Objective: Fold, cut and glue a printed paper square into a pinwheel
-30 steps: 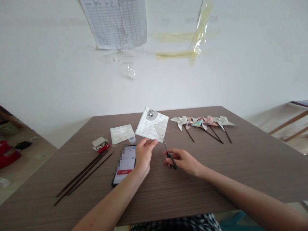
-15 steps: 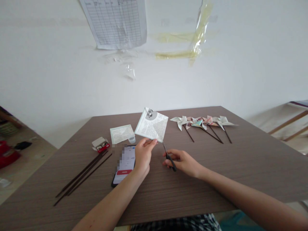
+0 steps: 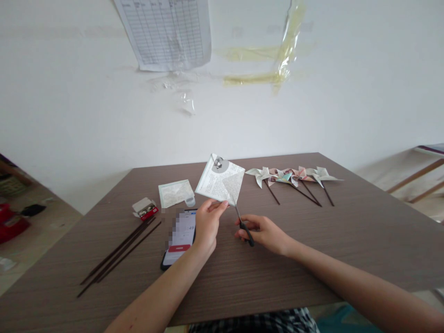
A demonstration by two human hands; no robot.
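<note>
My left hand [image 3: 207,223] pinches the near corner of a square of printed paper [image 3: 219,180] and holds it up above the brown table [image 3: 347,240]. My right hand [image 3: 264,231] grips black-handled scissors [image 3: 242,220]. Their blades point up into the paper's lower corner, along a diagonal crease. A phone [image 3: 179,237] with a lit screen lies just left of my left hand.
Several finished paper pinwheels [image 3: 291,178] on dark sticks lie at the back right. A bundle of dark sticks [image 3: 118,252] lies at the left, with a small red-and-white box [image 3: 146,208], a pale folded sheet [image 3: 175,193] and a small clear cap [image 3: 190,201] behind.
The scissor blades have crept a little further up into the paper's corner. The paper has tilted slightly; both hands stay almost in place.
</note>
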